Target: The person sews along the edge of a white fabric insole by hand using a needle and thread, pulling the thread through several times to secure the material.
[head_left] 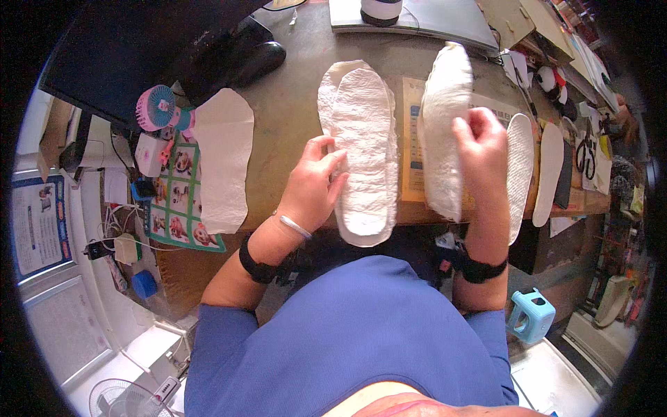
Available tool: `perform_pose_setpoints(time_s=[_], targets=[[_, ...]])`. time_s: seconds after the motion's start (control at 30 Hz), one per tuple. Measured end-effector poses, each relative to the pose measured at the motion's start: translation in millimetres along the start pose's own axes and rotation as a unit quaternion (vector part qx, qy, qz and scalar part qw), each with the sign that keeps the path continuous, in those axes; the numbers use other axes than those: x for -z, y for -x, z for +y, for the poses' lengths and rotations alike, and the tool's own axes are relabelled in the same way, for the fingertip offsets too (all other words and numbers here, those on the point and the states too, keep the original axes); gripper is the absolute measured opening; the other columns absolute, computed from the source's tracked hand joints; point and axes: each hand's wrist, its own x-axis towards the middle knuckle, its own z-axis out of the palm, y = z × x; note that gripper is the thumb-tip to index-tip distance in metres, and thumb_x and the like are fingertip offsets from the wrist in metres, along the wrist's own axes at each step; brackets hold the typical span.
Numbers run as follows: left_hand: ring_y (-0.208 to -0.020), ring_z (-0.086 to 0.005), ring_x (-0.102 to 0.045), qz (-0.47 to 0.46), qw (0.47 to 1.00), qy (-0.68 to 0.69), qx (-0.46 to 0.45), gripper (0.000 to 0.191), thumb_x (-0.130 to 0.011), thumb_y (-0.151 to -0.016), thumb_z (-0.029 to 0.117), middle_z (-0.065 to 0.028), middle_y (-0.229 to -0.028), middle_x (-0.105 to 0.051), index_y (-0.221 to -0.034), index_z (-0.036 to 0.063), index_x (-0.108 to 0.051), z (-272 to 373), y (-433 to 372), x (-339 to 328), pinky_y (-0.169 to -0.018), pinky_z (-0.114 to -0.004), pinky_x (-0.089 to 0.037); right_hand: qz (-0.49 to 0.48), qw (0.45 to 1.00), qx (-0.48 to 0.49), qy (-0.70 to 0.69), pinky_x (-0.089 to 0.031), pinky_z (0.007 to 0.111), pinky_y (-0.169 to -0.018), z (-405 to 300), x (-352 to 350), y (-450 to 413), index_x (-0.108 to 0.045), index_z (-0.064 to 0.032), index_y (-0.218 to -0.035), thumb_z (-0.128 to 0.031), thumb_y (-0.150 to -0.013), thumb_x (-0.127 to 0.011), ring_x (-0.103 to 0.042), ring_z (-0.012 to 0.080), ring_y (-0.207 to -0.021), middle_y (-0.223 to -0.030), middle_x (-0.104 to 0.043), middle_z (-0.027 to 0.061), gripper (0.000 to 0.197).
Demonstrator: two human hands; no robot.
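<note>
In front of me a stack of white padded insole-shaped layers (365, 151) lies on the desk, its lower end past the front edge. The top piece is narrower than those beneath it. My left hand (318, 182) touches the stack's left edge with its fingertips; whether they grip it is unclear. My right hand (482, 138) holds another white, frayed insole-shaped piece (445, 99) by its right side, tilted on edge and slightly blurred. Beyond that hand lie a textured insole (520, 172) and a smooth insole (550, 167).
A pale cut sheet (226, 167) lies at left over a picture mat (180, 190), beside a pink handheld fan (156, 108). Black scissors (586, 156) lie at right. At the back are a closed laptop (437, 23) and a monitor (140, 57). Printed paper (412, 182) lies under the raised piece.
</note>
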Motion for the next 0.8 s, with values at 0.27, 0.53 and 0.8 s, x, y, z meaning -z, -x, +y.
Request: perform_pose_setpoints(time_s=[0.27,0.53,0.8], targets=[[-0.074,-0.0219,-0.061,0.041,0.998,0.040,0.008,0.018,-0.060,-0.080,0.001,-0.0135,-0.093,-0.061,-0.098,-0.0019,-0.061,-33,-47,12,-0.070,-0.030,-0.050,-0.137,0.885,-0.146,-0.420,-0.046,0.020,-0.070,6,-43,44,-0.057,-0.0001,-0.096,-0.005,-0.086,-0.062,-0.056,0.0068,-0.076,-0.087,-0.063,0.0026,0.012],[-0.075,-0.0175,-0.061,0.002,0.994,0.089,0.065,0.028,-0.067,-0.080,0.009,-0.0132,-0.088,-0.062,-0.104,-0.0051,-0.061,-44,-68,5,-0.069,-0.027,-0.050,-0.146,0.905,-0.188,-0.352,-0.046,0.021,-0.071,8,-68,57,-0.049,0.0020,-0.101,-0.002,-0.086,-0.060,-0.058,0.0078,-0.076,-0.088,-0.063,0.0065,0.020],[-0.076,-0.0184,-0.062,0.019,0.990,0.127,0.056,0.024,-0.063,-0.079,0.001,-0.0135,-0.089,-0.062,-0.103,-0.0055,-0.063,-47,-63,5,-0.068,-0.026,-0.051,-0.138,0.911,-0.174,-0.347,-0.046,0.021,-0.071,7,-69,58,-0.050,0.0013,-0.098,-0.004,-0.087,-0.059,-0.058,0.0074,-0.077,-0.088,-0.062,0.0054,0.015]])
